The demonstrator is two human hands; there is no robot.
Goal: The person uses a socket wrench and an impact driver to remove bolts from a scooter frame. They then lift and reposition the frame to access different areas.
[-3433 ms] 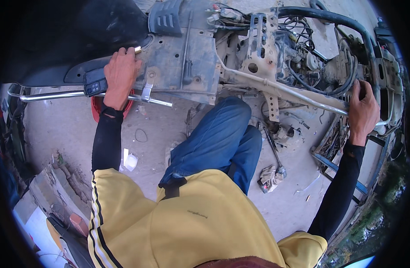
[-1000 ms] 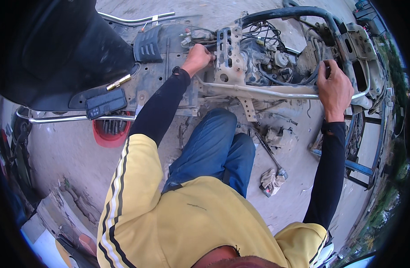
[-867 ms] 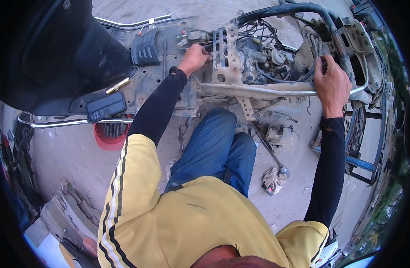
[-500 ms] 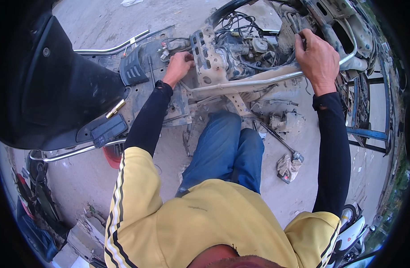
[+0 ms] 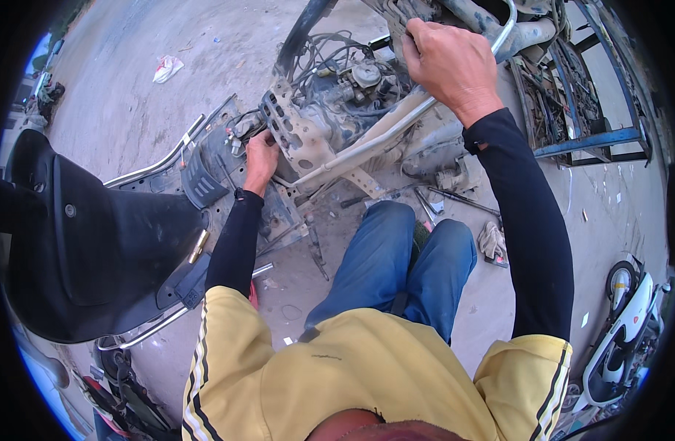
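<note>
A stripped, dusty scooter lies across the view, its engine parts and wiring bared. My left hand reaches in beside the slotted metal bracket. Its fingers are bent, their tips partly hidden by the bracket, and I cannot see what they hold. Cables and a small connector sit just left of those fingers. My right hand is closed over the upper scooter frame, near the silver tube. Between the hands is the engine with a round-capped carburetor and loose black hoses.
A large black body panel stands at left, with a brass-coloured cylinder beside it. A rag and a long-handled tool lie on the ground. A blue metal rack stands far right; a white motorbike is at lower right.
The whole view has turned and shifted, so the scooter sits more slanted and the white motorbike shows more fully. Both hands stay at the same parts of the scooter.
</note>
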